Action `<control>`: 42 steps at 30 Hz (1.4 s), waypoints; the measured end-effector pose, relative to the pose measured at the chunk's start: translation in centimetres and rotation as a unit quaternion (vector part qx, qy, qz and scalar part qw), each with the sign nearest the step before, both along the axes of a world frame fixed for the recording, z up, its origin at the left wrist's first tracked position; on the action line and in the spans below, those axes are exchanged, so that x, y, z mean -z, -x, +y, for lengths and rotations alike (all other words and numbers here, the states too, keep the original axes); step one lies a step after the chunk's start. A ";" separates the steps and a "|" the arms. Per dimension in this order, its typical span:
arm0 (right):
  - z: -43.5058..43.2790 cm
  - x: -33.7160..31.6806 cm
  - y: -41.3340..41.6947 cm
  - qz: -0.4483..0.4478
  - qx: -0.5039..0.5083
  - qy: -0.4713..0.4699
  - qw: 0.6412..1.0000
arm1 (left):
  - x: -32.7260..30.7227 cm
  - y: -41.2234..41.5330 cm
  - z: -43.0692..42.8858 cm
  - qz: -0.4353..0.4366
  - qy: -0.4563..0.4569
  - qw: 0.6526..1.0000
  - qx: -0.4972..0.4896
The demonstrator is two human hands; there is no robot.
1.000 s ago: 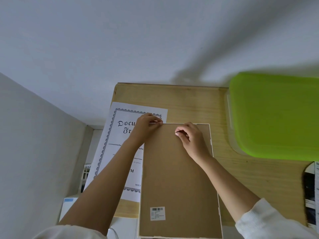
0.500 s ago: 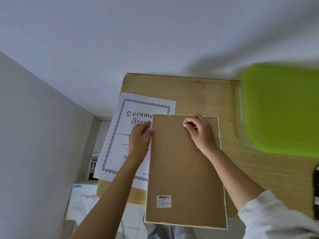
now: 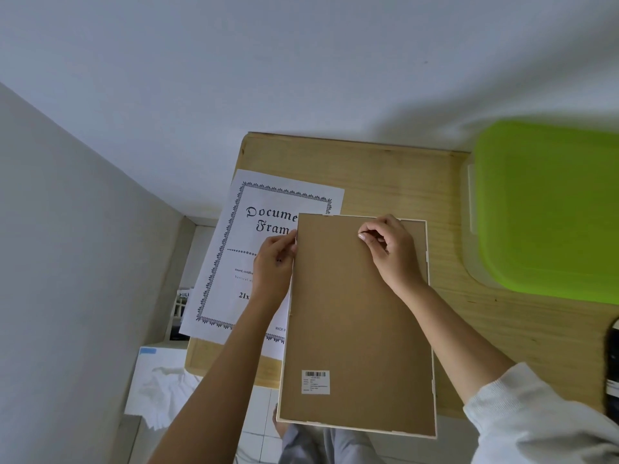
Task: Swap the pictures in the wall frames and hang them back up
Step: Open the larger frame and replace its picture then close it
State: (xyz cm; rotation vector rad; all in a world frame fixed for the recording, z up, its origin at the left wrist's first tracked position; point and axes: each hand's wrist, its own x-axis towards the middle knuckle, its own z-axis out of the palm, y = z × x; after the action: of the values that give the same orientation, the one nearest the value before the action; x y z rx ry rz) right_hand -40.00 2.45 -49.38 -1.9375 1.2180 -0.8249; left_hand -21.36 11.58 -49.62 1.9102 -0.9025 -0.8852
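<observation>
A white picture frame (image 3: 430, 329) lies face down on the wooden table (image 3: 385, 175), its brown backing board (image 3: 355, 323) up, with a barcode sticker (image 3: 315, 382) near the bottom. My left hand (image 3: 273, 267) grips the frame's left edge near the top. My right hand (image 3: 390, 249) rests on the upper part of the backing, fingers curled and pinching something small that I cannot make out. A white printed sheet with a dark ornate border, reading "Document Frame" (image 3: 254, 236), lies partly under the frame's left side.
A clear bin with a lime-green lid (image 3: 549, 209) fills the table's right side. A dark object (image 3: 613, 363) shows at the right edge. White walls stand behind and to the left. A white box with crumpled tissue (image 3: 160, 386) sits below the table's left corner.
My left hand slid from the frame's top left corner down onto its left edge. My right hand stayed on the upper backing. The camera view shifted, so the table sits further right.
</observation>
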 end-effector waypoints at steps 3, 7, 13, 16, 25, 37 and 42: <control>0.0 0.2 0.0 -0.001 0.000 0.000 1.000 | -0.3 0.1 -0.1 0.000 -0.004 1.000 0.003; -0.1 0.3 0.0 -0.001 0.006 -0.009 1.000 | -0.9 0.3 0.7 0.000 -0.024 1.000 0.016; -0.1 0.0 -0.4 0.008 0.019 -0.028 0.999 | -1.1 1.2 6.2 0.016 -0.038 0.998 0.041; 0.0 0.2 -0.8 0.013 0.038 -0.037 0.999 | -0.8 1.6 8.1 0.033 -0.036 0.998 0.043; 0.4 -0.1 -0.7 0.000 0.062 -0.002 0.998 | -0.6 2.0 9.1 0.071 -0.022 0.997 0.030; 0.4 -0.7 -0.7 -0.025 0.072 -0.011 0.997 | -2.3 2.9 9.7 0.099 0.028 0.993 -0.060; 0.5 -1.0 -0.9 -0.041 0.087 -0.008 0.995 | -3.7 4.5 9.8 0.124 0.023 0.992 -0.025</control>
State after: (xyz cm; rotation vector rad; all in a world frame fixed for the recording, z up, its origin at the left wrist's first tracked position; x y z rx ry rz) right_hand -39.14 3.00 -48.33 -1.7844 1.3529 -0.9721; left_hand -25.90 21.35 -45.90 1.7308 -0.7164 -1.0357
